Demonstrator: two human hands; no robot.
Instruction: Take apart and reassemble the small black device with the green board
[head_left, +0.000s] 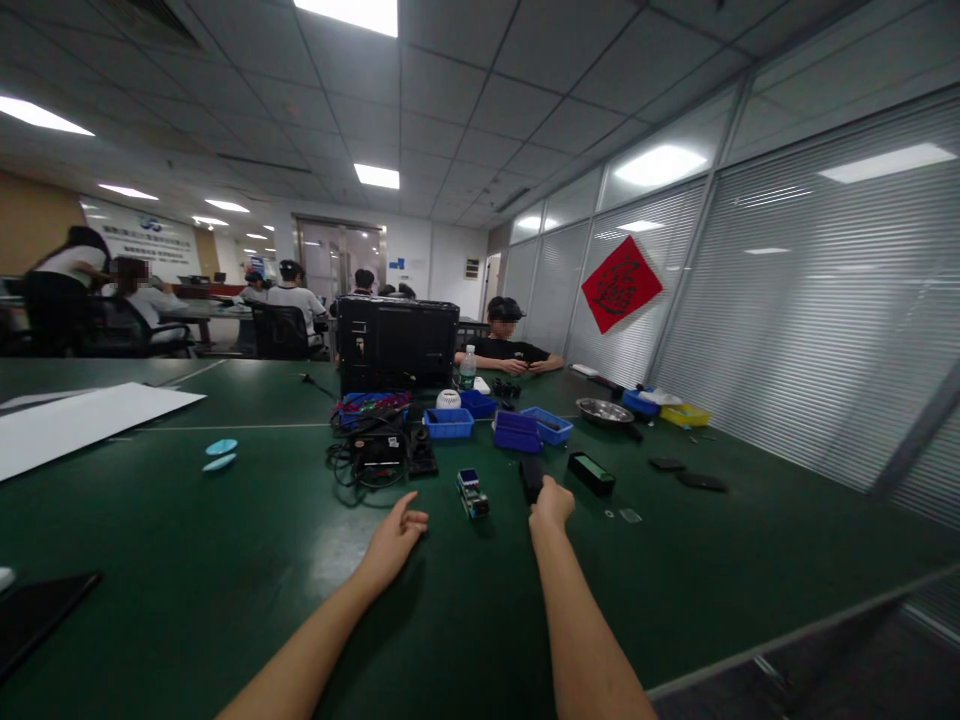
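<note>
My right hand (pixel 553 503) is closed around the near end of a black oblong case (pixel 531 477) at the table's middle. Just right of it lies an open black box (pixel 591 473) with a green inside. To the left of the case sits a small electronic module (pixel 472 494) with a screen and exposed circuit parts. My left hand (pixel 395 537) is over the green table left of that module, holding nothing, its fingers apart. A clear flat piece (pixel 630 516) and a small ring (pixel 609 514) lie right of my right hand.
A black computer case (pixel 399 345) stands at the back behind blue trays (pixel 448 424) and tangled cables (pixel 352 475). A metal bowl (pixel 604 411) and yellow tray (pixel 685 415) are at the right. Across the table sits a person (pixel 510 350). White sheets (pixel 90 425) lie left.
</note>
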